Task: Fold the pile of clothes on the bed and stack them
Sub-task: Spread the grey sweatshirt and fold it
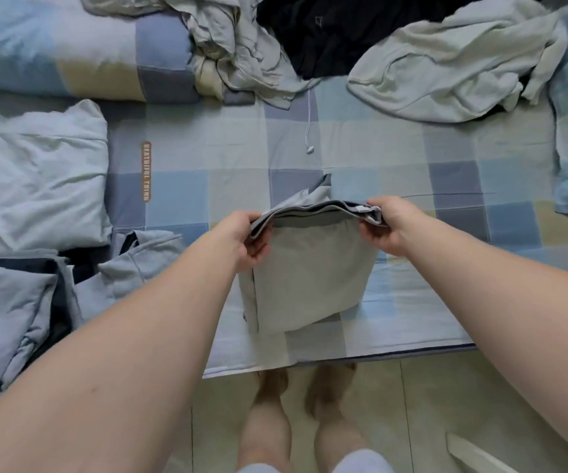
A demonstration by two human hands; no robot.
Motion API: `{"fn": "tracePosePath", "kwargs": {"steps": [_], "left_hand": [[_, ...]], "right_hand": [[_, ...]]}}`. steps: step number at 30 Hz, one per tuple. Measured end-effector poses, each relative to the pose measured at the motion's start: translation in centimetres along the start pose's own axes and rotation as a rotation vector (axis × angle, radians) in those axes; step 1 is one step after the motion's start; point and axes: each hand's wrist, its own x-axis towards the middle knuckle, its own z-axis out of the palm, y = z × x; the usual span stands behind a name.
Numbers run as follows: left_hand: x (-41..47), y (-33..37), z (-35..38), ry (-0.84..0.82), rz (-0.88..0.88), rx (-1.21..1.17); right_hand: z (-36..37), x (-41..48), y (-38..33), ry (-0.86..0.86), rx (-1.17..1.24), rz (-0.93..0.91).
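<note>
**Nearly folded: one soft garment in two hands**

Now the garment (pixel 313 268) is near the front edge of the bed (pixel 207 158). Its lower part lies on the sheet and its upper folded edge is lifted. The left hand (pixel 241 240) pinches the left corner of this edge, with the fingers curled around the layers. The right hand (pixel 388 223) grips the right corner in the same way.

I judge the cloth to be light, thin and very soft. It has no stiffness, so it sags between the hands, and the layers can slide apart. It is not fragile. The best hold is at the two corners of the folded edge, with all layers pinched together.

The count:
- **In the hands:** one garment.
- **In the pile at the far side:** three unfolded pieces that I can tell, a pale shirt (pixel 234 46), a black piece (pixel 327 29) and a pale top (pixel 446 70). More may hide below them.
- **At the left:** three folded pieces, a pale fold (pixel 36 172), a blue fold (pixel 9 302) and a small fold (pixel 139 257). They lie beside each other, not yet as one neat stack.
- **On the sheet:** one white cable (pixel 309 131), between the pile and the hands.
</note>
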Motion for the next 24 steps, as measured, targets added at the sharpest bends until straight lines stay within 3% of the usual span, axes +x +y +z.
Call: {"fn": "tracePosePath", "kwargs": {"steps": [6,9,11,13,16,20,24], "left_hand": [[8.5,3.9,2.4,0.063,0.129,-0.015],[13.7,3.7,3.2,0.122,0.275,-0.026],[16.6,1.8,3.4,0.202,0.467,0.170],[18.9,-1.4,2.9,0.230,0.670,0.664],[22.3,-5.2,1.8,0.287,0.746,1.223],[27.0,-7.5,1.9,0.463,0.843,1.420],[29.9,-7.9,2.1,0.619,0.969,1.405]], "right_hand": [[4.3,8.6,-2.5,0.009,-0.051,-0.050],[5.7,13.8,-1.4,-0.042,-0.120,-0.198],[5.8,17.2,0.8,-0.028,-0.356,-0.413],[4.9,19.7,3.6,-0.091,-0.774,-0.607],[3.7,22.9,7.1,-0.063,-1.380,-0.737],[3.7,27.3,10.5,0.054,-1.471,-1.015],[4.4,30.2,12.9,0.258,-1.503,-1.168]]}}
